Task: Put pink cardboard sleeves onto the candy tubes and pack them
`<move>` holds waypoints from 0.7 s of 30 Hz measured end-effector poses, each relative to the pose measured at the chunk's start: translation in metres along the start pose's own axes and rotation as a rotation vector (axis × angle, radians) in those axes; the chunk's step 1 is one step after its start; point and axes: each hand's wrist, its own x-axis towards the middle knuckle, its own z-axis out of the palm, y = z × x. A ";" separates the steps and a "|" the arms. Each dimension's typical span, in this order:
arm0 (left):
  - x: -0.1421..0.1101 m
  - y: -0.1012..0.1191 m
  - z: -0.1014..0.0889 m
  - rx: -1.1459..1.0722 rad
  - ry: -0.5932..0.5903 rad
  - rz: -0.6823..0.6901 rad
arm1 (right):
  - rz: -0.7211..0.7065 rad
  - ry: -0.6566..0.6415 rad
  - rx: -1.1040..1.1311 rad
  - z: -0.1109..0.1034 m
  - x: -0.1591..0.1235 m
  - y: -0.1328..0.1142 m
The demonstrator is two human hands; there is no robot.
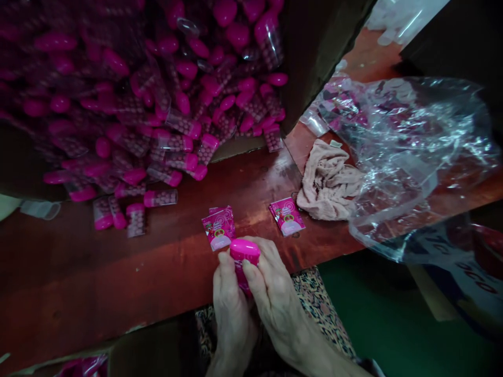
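Observation:
Between my two hands, at the table's front edge, is a small container with a bright pink cap (244, 248). Pink printed material shows on its body below the cap. My left hand (232, 309) grips it from the left side, fingers closed. On the right, my right hand (273, 288) wraps round it with the thumb across its front. The lower end is hidden by my fingers. Just beyond lie a few pink printed packets (218, 228), nearly touching my left fingertips. Farther right is another small stack of pink packets (287, 216).
A large cardboard box (320, 63) spills many pink-capped clear tubes (165, 142) filled with small balls onto the reddish wooden table (98, 277). A crumpled pale cloth (329, 180) lies to the right, beside a clear plastic bag (416, 141). Below the table, a patterned fabric (322, 303) shows.

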 end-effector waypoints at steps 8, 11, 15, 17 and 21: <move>-0.005 0.009 0.007 0.042 0.146 0.085 | 0.115 0.009 0.162 0.002 0.004 -0.007; -0.009 0.014 0.007 0.096 0.242 0.131 | 0.006 0.035 0.093 0.004 0.005 -0.010; -0.010 0.015 0.010 0.120 0.283 0.087 | -0.049 0.013 -0.051 0.004 0.000 -0.005; -0.009 0.013 0.010 0.106 0.267 0.080 | -0.025 0.000 -0.059 0.003 -0.002 -0.001; -0.009 0.004 0.008 0.031 0.127 0.036 | 0.035 0.006 0.034 -0.002 -0.004 0.002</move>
